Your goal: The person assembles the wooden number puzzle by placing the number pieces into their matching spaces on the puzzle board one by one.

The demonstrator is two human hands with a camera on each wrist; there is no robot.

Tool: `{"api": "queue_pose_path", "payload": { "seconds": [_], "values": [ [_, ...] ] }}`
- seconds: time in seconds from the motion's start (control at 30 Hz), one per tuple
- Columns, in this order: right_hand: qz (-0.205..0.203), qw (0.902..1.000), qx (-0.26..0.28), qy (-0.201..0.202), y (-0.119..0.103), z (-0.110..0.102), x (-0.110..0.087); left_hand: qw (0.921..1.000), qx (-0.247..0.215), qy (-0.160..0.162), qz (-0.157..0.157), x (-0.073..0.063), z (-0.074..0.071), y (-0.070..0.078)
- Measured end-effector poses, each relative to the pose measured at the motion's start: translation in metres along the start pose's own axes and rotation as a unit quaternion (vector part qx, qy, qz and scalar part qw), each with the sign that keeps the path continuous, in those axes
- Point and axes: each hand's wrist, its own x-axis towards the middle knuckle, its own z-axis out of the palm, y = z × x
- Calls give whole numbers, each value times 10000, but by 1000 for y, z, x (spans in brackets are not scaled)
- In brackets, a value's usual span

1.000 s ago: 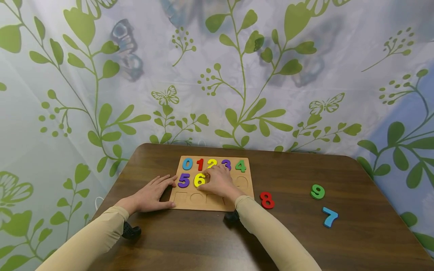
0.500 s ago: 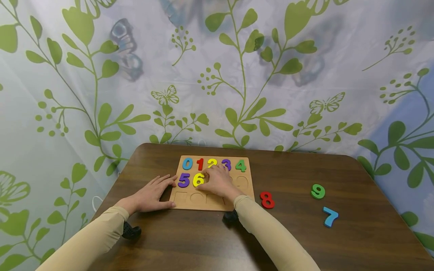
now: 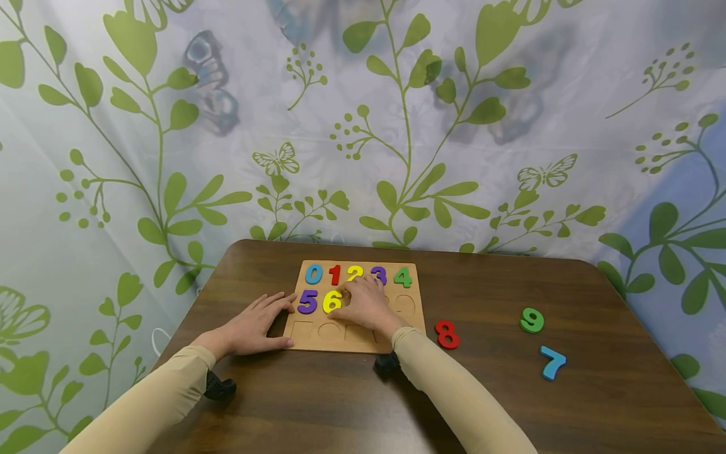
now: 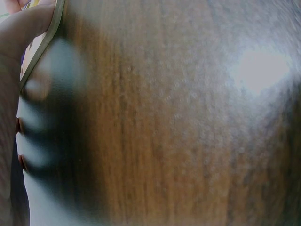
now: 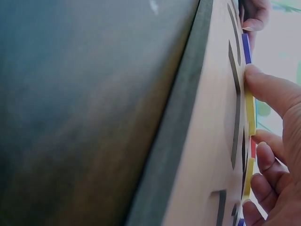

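A wooden number board (image 3: 309,345) lies on the table. My right hand (image 3: 368,306) is over its middle row, thumb and index finger at opposite sides of the yellow number 6 (image 3: 331,301), pinching it; in the right wrist view the yellow piece (image 5: 249,113) stands proud of the board's face. Just left of it sits the purple 5 (image 3: 307,302). With fingers spread, my left hand (image 3: 255,326) rests at the board's left edge, thumb at the lower corner. The top row holds a blue 0 (image 3: 314,274), red 1 (image 3: 334,275), yellow 2, purple 3 and green 4 (image 3: 403,278), the 2 and 3 partly hidden.
Right of the board lie a red 8 (image 3: 447,335), a green 9 (image 3: 532,320) and a blue 7 (image 3: 553,363) on the brown table (image 3: 482,284). Recesses show in the board's bottom row and at its right side. A patterned curtain (image 3: 317,157) hangs behind.
My right hand and the yellow 6 have shifted very slightly left on the board. My left hand stays at the board's edge.
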Motion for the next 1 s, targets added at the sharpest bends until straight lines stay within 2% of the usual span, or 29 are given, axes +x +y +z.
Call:
{"api": "queue_pose_path", "payload": {
  "seconds": [0.67,1.0],
  "values": [
    [-59,10000,66,-22,4,-5,-2,10000,55,-34,-69,1,1,-2],
    [-90,9994,300,159,18,-31,-9,10000,28,19,-31,0,0,0]
  ]
}}
